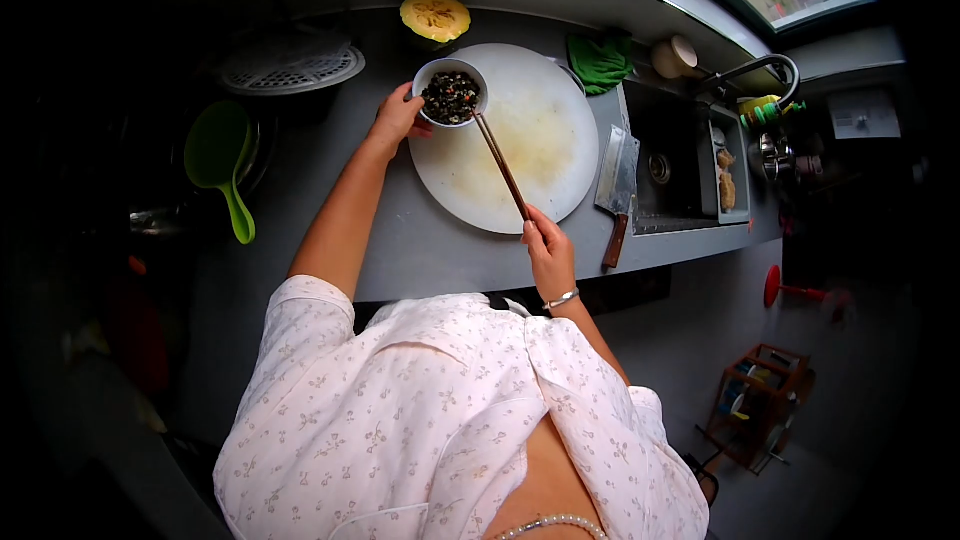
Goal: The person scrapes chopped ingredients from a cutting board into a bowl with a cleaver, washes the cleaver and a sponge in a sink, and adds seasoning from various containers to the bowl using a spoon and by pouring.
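Observation:
My left hand (399, 116) is closed on the left rim of a white bowl (484, 81), which sits over the upper left of a round white cutting board (540, 160). Dark chopped food (450, 97) with small red and pale bits lies inside the bowl. In my right hand (547, 248) is a pair of brown chopsticks (505, 169), held near their lower end. Their far tips reach the bowl's lower right rim, by the food. Yellowish stains mark the middle of the board.
Right of the board lies a cleaver (618, 180), beside the black sink (655, 195) and curved faucet (780, 62). A cut yellow squash (435, 17) and green cloth (600, 62) stand at the back. A green ladle (219, 147) is on the left.

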A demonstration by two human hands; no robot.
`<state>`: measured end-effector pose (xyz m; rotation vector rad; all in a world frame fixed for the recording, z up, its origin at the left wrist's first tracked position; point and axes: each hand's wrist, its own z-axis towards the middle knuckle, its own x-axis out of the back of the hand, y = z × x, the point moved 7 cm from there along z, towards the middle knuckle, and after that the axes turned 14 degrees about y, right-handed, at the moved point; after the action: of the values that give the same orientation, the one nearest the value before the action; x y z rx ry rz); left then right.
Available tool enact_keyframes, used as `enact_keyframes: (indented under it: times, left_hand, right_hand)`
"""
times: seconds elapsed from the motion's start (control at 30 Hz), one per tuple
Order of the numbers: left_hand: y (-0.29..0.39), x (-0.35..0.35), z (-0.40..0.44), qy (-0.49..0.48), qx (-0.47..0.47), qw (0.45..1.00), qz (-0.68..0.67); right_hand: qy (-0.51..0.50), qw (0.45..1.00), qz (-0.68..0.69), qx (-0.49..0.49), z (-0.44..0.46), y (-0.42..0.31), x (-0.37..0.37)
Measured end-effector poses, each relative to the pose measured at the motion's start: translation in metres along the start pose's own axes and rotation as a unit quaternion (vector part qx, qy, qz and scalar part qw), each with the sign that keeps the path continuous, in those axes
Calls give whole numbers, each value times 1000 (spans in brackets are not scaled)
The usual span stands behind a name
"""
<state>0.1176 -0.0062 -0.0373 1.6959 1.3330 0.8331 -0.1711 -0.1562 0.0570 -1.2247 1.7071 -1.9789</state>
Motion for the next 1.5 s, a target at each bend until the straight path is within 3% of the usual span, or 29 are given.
enact_keyframes:
  times: [0.07,0.2,0.3,0.4,0.53,0.67,0.83,1.13,1.2,1.5]
  left_hand:
    - [-8,-7,0,-51,29,997,-57]
    - [-6,-15,-29,11,24,995,-92]
    - [-16,-18,-48,13,44,992,-121]
    - [-25,-25,-73,11,56,989,-134]
    - [-41,-40,-98,-2,79,985,-154]
    - [-46,-51,-112,-7,87,982,-168]
    - [-43,-48,-119,-42,86,973,-209]
    - [-42,-37,-127,-72,98,964,-237]
    - [-44,-37,-128,-71,96,964,-236]
    - [-49,-34,-129,-68,94,964,-239]
  right_hand:
    - [8,999,-8,37,-3,-4,2]
    - [7,986,-91,141,-2,-24,14]
    - [-53,974,-172,139,-5,-39,19]
    - [-23,970,-181,158,0,-45,37]
    - [41,904,-353,239,11,-77,57]
    - [56,833,-433,341,16,-96,47]
    - [18,815,-441,376,12,-100,17]
    - [-29,813,-430,391,7,-111,31]
    - [-13,783,-460,419,14,-105,32]
    - [19,841,-412,350,41,-99,48]
